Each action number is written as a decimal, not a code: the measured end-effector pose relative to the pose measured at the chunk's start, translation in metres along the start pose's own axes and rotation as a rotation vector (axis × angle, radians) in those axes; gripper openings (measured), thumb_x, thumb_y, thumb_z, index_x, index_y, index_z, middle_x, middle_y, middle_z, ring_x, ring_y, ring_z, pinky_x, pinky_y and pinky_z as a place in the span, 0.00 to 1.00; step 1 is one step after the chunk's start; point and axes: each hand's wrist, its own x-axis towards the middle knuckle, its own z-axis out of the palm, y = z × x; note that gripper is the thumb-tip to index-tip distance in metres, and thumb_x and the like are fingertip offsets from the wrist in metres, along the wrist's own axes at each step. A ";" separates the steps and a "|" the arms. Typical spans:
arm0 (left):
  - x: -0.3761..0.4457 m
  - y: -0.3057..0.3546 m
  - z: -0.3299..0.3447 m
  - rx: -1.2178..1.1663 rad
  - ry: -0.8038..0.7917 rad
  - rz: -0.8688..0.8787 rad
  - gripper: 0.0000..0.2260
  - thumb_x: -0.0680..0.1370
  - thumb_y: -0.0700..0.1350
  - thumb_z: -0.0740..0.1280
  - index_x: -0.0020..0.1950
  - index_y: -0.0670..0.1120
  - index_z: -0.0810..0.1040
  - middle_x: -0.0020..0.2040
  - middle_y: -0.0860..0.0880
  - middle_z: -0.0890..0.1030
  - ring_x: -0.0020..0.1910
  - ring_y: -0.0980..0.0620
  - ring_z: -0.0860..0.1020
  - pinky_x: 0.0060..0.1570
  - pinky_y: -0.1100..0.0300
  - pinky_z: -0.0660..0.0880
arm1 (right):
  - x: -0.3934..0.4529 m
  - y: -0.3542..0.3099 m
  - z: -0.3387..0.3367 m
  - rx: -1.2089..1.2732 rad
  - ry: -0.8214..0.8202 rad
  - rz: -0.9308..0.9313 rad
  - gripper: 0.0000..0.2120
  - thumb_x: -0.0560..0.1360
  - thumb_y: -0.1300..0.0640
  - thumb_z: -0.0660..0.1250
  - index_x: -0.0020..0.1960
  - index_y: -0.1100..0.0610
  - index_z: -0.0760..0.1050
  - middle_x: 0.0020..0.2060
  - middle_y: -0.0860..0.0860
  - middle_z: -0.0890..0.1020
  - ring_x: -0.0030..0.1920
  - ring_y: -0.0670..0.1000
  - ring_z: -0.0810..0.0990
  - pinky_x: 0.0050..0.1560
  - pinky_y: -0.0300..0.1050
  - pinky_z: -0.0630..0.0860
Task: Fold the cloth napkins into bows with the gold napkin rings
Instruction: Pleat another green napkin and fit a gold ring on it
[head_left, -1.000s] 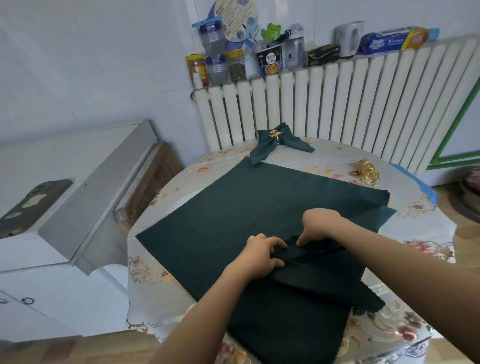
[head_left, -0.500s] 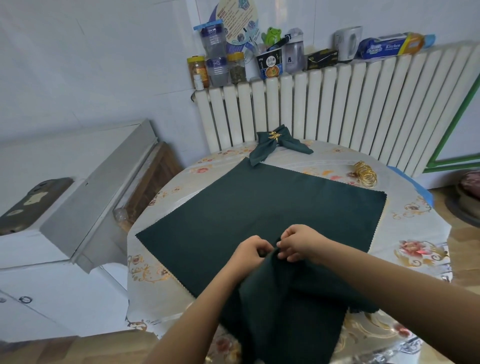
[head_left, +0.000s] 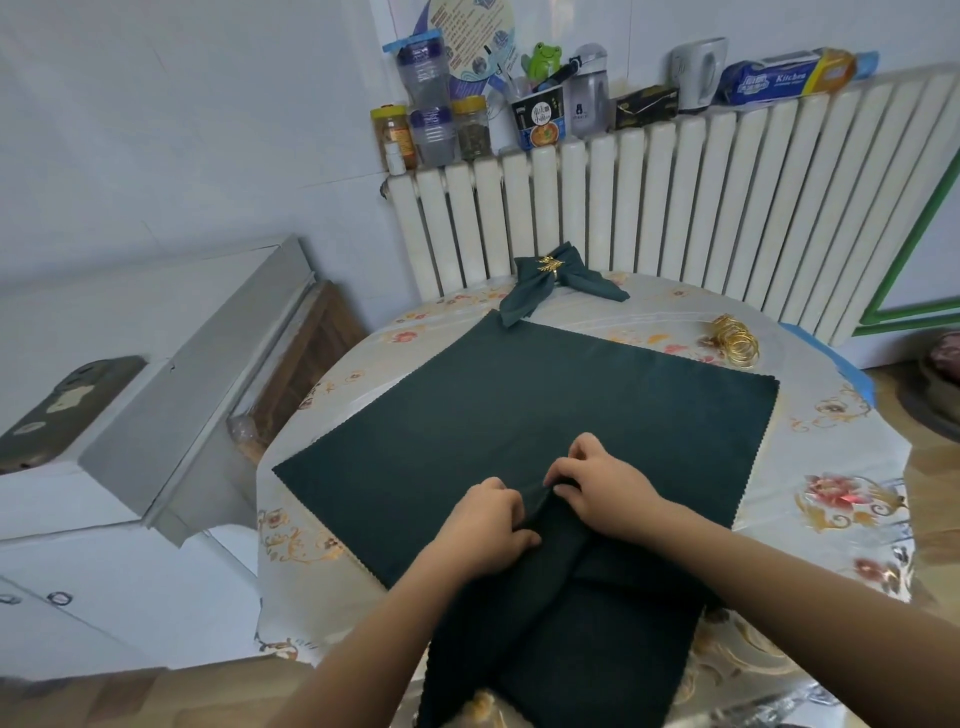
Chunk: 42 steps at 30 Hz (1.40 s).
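Note:
A dark green napkin (head_left: 550, 613) lies gathered at the table's near edge, on top of a flat dark green napkin (head_left: 519, 405) spread across the middle. My left hand (head_left: 488, 530) and my right hand (head_left: 602, 483) pinch its bunched top between them, fingers curled into the folds. One finished bow napkin (head_left: 556, 280) with a gold ring sits at the far edge by the radiator. Several loose gold napkin rings (head_left: 735, 343) lie in a pile at the far right.
The round table (head_left: 841, 467) has a floral plastic cover. A white radiator (head_left: 675, 208) stands behind it, with jars, bottles and boxes on top. A grey cabinet (head_left: 197, 395) is close on the left.
Both hands came together and drew the near napkin's folds up into a tight bunch at the centre. The loose flap on the right has been pulled in.

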 end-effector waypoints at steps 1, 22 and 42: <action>0.000 -0.001 -0.002 0.003 0.022 -0.004 0.10 0.75 0.51 0.69 0.43 0.48 0.70 0.49 0.51 0.70 0.47 0.53 0.70 0.46 0.60 0.68 | 0.003 0.004 0.001 0.009 -0.020 0.012 0.10 0.79 0.49 0.59 0.58 0.49 0.73 0.52 0.47 0.64 0.46 0.49 0.73 0.48 0.46 0.75; -0.014 -0.026 0.035 0.265 0.090 0.258 0.25 0.83 0.52 0.47 0.77 0.51 0.41 0.78 0.56 0.44 0.75 0.58 0.39 0.73 0.59 0.35 | -0.035 0.021 0.040 -0.146 0.274 -0.464 0.27 0.75 0.32 0.53 0.58 0.51 0.76 0.61 0.47 0.78 0.68 0.51 0.69 0.70 0.47 0.56; 0.004 -0.038 0.029 0.052 0.208 0.348 0.23 0.82 0.44 0.56 0.77 0.47 0.55 0.74 0.50 0.62 0.69 0.49 0.63 0.71 0.61 0.57 | -0.002 0.043 0.032 -0.152 0.460 -0.678 0.22 0.73 0.61 0.65 0.66 0.48 0.72 0.44 0.48 0.84 0.37 0.48 0.82 0.33 0.41 0.79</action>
